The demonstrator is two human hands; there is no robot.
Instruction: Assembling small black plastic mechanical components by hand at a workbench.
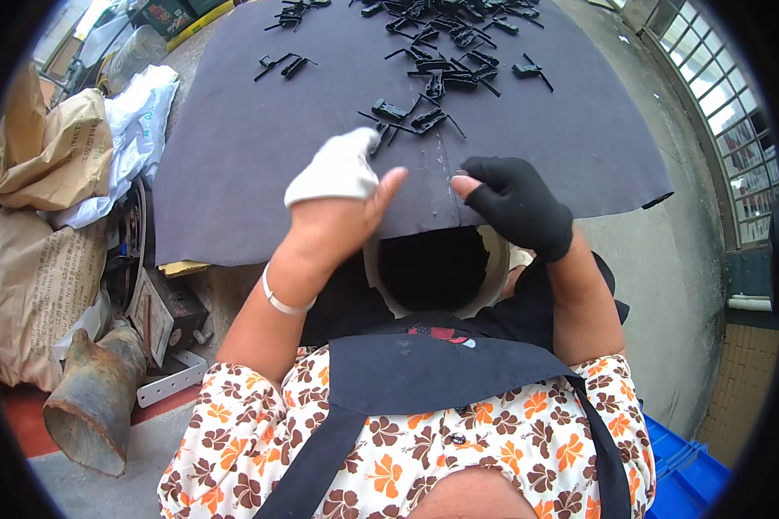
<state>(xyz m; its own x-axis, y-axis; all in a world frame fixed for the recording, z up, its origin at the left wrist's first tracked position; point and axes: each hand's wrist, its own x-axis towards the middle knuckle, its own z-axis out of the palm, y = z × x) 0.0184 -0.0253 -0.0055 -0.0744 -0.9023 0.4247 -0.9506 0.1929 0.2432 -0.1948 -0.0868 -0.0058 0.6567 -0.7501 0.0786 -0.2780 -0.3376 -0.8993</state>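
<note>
My left hand (pixel 336 169) wears a white glove with the thumb bare. Its thumb sticks out away from the fingers, and its fingertips reach a small black plastic part with thin arms (pixel 379 138), slightly blurred. Just beyond lie more such black clip-like parts (pixel 428 121) in a loose group. My right hand (pixel 519 203), in a black glove with a bare thumb tip, is curled above the table's near edge. Its fingers and thumb come close together; whether something small sits between them is hidden. Both hands are over the dark grey table cover (pixel 234 173).
Many black parts (pixel 459 35) are heaped at the table's far side. Below the near edge, a round pale tub (pixel 381 290) with a dark inside stands between my knees. Paper sacks (pixel 39 277), a rusty pipe piece (pixel 95 406) and a perforated metal bracket (pixel 171 379) lie left. A blue crate (pixel 684 467) is lower right.
</note>
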